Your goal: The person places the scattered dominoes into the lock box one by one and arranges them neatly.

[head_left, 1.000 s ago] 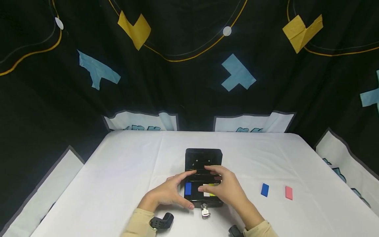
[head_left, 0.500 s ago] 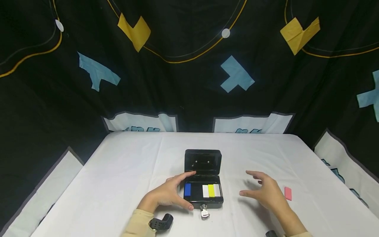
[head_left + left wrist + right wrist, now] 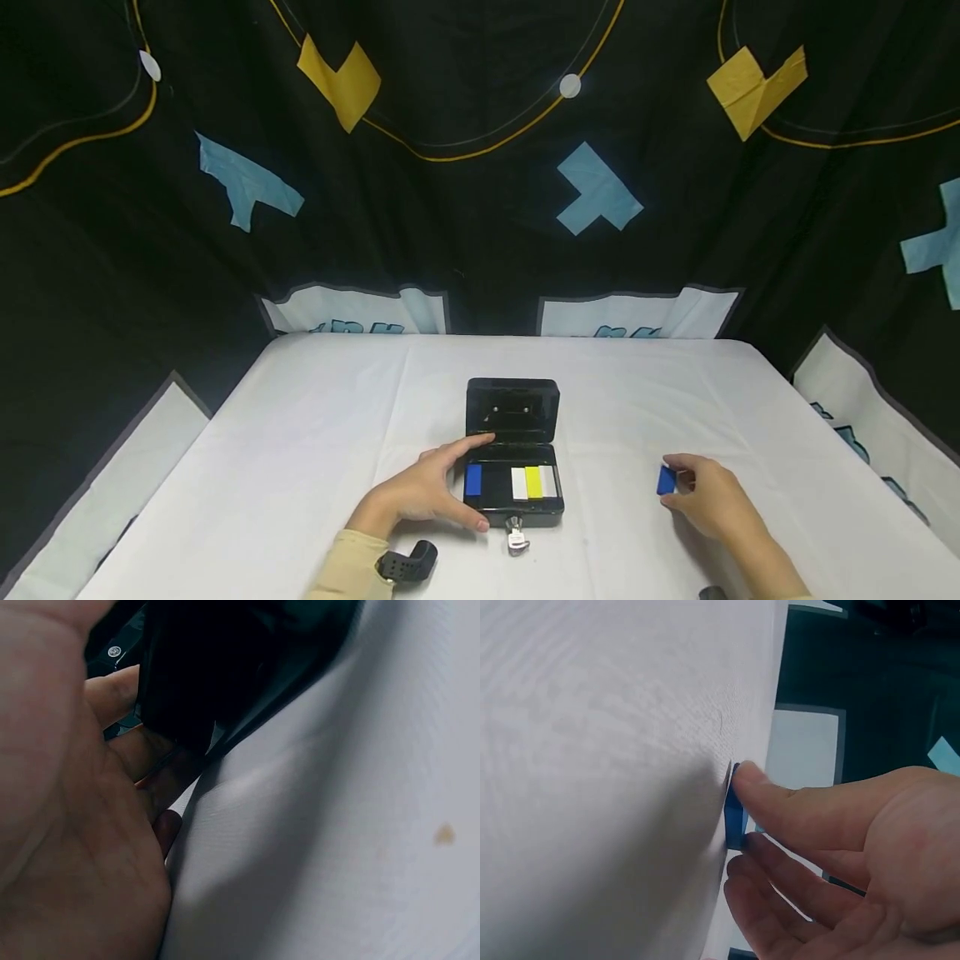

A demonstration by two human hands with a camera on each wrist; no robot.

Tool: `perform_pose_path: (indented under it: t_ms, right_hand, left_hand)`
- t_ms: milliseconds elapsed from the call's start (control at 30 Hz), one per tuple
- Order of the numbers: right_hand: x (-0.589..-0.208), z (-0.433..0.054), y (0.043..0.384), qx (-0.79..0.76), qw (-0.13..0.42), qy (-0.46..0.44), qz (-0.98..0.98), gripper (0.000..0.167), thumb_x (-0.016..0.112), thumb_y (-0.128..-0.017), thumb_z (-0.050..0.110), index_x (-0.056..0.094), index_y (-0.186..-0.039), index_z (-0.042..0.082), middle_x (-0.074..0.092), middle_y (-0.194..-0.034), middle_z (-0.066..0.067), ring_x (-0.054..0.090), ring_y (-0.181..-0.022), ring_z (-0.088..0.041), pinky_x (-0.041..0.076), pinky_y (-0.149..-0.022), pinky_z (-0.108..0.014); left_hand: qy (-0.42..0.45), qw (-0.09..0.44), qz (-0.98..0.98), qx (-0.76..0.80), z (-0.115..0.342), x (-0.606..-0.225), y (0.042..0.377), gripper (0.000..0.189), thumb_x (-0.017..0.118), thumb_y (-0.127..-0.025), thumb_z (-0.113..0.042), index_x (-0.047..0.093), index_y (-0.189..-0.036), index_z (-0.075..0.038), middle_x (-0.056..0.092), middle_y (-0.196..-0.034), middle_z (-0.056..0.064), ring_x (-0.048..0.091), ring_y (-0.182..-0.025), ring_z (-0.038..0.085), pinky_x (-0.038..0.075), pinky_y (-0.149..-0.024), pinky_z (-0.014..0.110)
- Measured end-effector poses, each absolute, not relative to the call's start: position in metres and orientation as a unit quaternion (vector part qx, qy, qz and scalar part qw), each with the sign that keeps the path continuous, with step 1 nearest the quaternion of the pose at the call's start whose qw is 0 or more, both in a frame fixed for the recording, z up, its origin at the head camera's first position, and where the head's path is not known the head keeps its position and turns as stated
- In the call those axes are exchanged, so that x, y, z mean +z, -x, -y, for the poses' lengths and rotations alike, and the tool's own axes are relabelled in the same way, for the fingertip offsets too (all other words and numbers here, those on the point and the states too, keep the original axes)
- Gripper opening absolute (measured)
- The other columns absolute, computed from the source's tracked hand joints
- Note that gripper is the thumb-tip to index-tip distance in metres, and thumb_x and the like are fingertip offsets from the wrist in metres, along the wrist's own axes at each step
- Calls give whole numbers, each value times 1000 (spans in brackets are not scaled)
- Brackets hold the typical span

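Note:
A black metal cash box (image 3: 497,508) stands on the table with its lid (image 3: 512,408) raised. Inside lie a blue block (image 3: 473,480) at the left and two white blocks with a yellow block (image 3: 533,482) between them at the right. My left hand (image 3: 427,492) grips the box's left side, thumb at the front and fingers toward the hinge; the left wrist view has those fingers along the box wall (image 3: 292,682). Off to the right, my right hand (image 3: 708,496) pinches another blue block (image 3: 736,821) between thumb and fingertip, close over the cloth.
Keys (image 3: 516,537) hang from the lock at the front of the box. White cloth (image 3: 337,400) covers the table, and a black curtain (image 3: 465,233) with taped shapes rises behind it. The pink block is hidden by my right hand.
My right hand has gone from over the box to the right and taken hold of the blue block lying there. The left hand has stayed on the box.

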State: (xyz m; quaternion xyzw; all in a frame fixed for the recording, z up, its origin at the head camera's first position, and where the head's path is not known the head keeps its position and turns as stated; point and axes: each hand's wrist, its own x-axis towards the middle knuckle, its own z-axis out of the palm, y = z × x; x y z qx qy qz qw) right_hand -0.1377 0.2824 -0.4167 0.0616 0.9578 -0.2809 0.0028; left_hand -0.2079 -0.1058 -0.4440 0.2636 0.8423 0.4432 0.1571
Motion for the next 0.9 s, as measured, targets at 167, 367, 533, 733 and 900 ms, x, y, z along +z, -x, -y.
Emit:
perform_pose_path:
  t_ms: [167, 367, 533, 733, 900]
  right_hand:
    - [-417, -286, 139, -291, 1, -60, -955, 59, 84, -80, 10, 59, -130, -9, 69, -103, -15, 65, -98, -35, 52, -85, -54]
    - [-417, -284, 138, -295, 0, -66, -953, 65, 83, -83, 21, 55, -132, -12, 67, -111, -21, 63, -102, -36, 52, -88, -53]
    - [-410, -272, 136, -324, -38, -61, -943, 72, 85, -81, 26, 54, -137, -8, 67, -117, -20, 63, -106, -37, 51, -92, -53]
    - [-400, -237, 142, -373, -70, -27, -925, 69, 89, -76, 19, 59, -134, -2, 70, -113, -14, 66, -106, -36, 53, -93, -50]
    - [-399, -196, 148, -408, -79, 1, -909, 65, 92, -70, 8, 64, -129, 2, 72, -108, -8, 69, -102, -32, 55, -92, -46]
  left_hand:
    - [-260, 155, -845, 441, 106, -444, 208, 110, 98, -58, -39, 40, -152, -41, 37, -158, 0, 28, -145, 35, 25, -111, 67]
    - [-262, 152, -846, 439, 107, -443, 208, 110, 98, -59, -39, 40, -152, -41, 37, -158, 1, 28, -145, 36, 25, -111, 67]
    - [-263, 156, -845, 439, 105, -444, 208, 110, 98, -59, -39, 39, -152, -41, 37, -158, 2, 28, -145, 35, 25, -111, 67]
    - [-267, 152, -844, 439, 105, -445, 209, 111, 98, -59, -39, 39, -153, -40, 37, -158, 2, 28, -145, 35, 24, -112, 66]
    - [-268, 152, -846, 436, 104, -446, 209, 111, 98, -59, -40, 39, -153, -39, 37, -158, 1, 28, -145, 35, 25, -112, 66]
